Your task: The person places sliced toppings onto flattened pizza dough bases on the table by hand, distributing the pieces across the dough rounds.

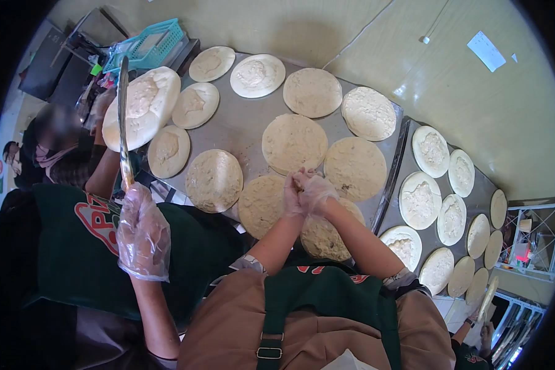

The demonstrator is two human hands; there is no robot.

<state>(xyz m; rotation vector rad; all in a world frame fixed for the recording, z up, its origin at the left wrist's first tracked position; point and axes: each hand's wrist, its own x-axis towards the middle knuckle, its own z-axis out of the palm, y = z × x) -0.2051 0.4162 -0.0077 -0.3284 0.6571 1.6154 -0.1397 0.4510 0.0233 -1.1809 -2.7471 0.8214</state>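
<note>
In the head view, my left hand (292, 196) and my right hand (317, 189), both in clear plastic gloves, are brought together over the metal table (246, 129). Their fingers are closed against each other, and whatever they may hold is hidden. Just beyond them lies a round dough base (295, 143) covered with a pale, lumpy spread. Other coated bases sit close by: one right of my hands (355, 168), one to the left (262, 206), and one partly under my right forearm (324, 237).
On the left, a co-worker's gloved hand (143, 231) grips a long metal spatula (123, 123) across a raised dough base (145, 105). A second table at right bears several bases (420, 200). Behind stands a turquoise basket (157, 46). Another person's hand (473, 322) shows lower right.
</note>
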